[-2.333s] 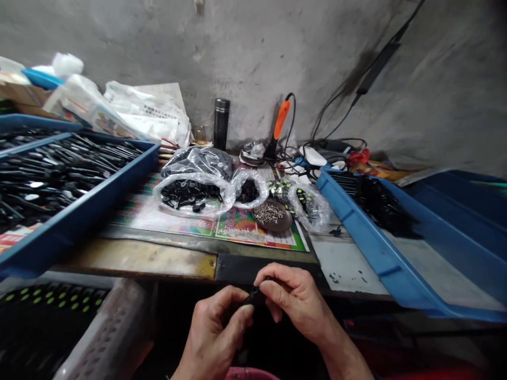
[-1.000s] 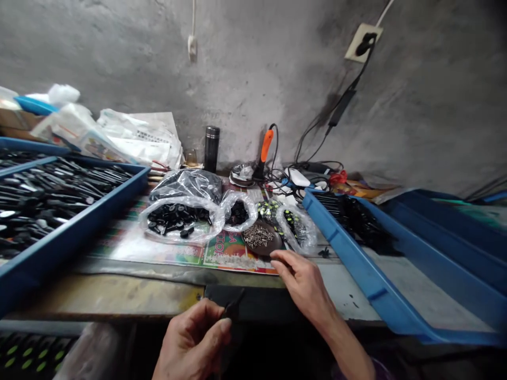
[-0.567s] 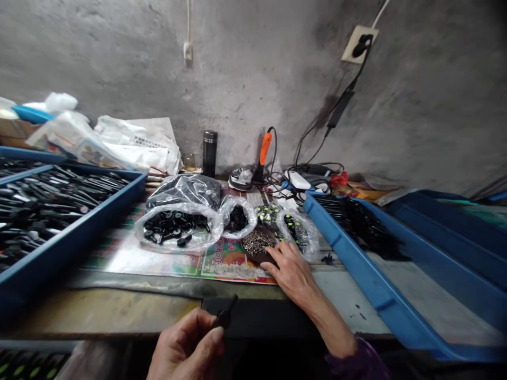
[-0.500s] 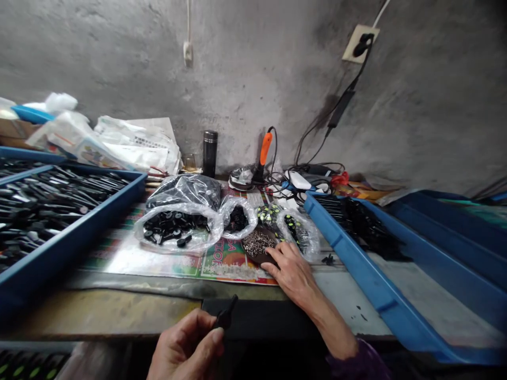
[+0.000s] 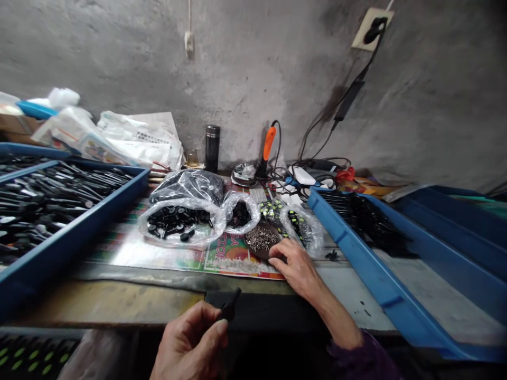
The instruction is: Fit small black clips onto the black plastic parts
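Observation:
In a pinch between thumb and forefinger, my left hand [image 5: 194, 340] holds a small black plastic part [image 5: 229, 307] with a narrow stem pointing up, just in front of the bench edge. My right hand [image 5: 299, 269] is at the near right rim of a round brown dish [image 5: 253, 254] of small metal screws [image 5: 261, 237]. Its fingers are curled and drawn together; whether anything tiny is between the tips is hidden. Behind the dish sit an open plastic bag of black parts with yellow-green spots [image 5: 297, 221] and a smaller bag of black pieces [image 5: 240, 214].
Blue trays stand at left [image 5: 138, 182] and right [image 5: 352, 258], both with black parts. A larger open bag of black knob-like pieces [image 5: 174, 221] lies left of centre. Toward the wall are a dark flask [image 5: 212, 148], an orange-handled tool [image 5: 269, 143] and tangled cables.
My right hand has drawn its fingers back from the screws to the dish rim, and they are more curled. My left hand still holds the black part. The camera view has shifted slightly.

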A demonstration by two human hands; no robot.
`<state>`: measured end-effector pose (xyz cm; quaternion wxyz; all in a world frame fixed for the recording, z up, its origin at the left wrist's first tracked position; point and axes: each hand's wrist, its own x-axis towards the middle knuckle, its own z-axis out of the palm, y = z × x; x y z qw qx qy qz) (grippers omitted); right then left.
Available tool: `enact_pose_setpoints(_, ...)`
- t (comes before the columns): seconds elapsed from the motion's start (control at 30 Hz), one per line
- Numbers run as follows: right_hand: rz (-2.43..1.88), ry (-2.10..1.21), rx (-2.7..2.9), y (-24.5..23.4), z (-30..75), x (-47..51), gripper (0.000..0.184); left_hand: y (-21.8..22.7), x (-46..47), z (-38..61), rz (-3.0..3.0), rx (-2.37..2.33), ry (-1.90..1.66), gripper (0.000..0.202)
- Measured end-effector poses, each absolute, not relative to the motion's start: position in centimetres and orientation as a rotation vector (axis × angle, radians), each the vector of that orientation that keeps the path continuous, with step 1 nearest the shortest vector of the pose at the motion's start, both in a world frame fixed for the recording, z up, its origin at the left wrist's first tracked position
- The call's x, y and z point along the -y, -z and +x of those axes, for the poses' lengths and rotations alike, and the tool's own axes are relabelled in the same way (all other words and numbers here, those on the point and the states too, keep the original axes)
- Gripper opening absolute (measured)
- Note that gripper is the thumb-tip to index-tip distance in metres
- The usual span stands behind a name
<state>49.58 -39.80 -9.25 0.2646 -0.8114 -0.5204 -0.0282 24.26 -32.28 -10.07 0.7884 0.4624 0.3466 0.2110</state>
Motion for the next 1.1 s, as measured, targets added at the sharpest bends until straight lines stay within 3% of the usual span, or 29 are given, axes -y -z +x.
enact_pose_setpoints(0.27, -2.074, -0.062, 1.241, 8.2, 45.8, 41.0, 0.010, 10.7, 32.3, 24.3, 0.975, -0.714, -0.424, 0.048)
enact_pose_setpoints(0.5, -1.612, -0.529, 1.053, 8.7, 37.5, 43.0, 0.012, 10.5, 33.1, 24.4, 0.964, -0.710, -0.418, 0.047)
enact_pose_setpoints(0.93, -1.556, 0.013, 1.246, 9.6, 34.9, 42.5, 0.016, 9.9, 33.8, 23.8, 1.113, -0.685, -0.496, 0.040)
enact_pose_setpoints(1.1, -1.591, 0.133, 1.268, 9.8, 34.3, 42.3, 0.016, 10.1, 34.6, 23.7, 1.262, -0.706, -0.693, 0.026)
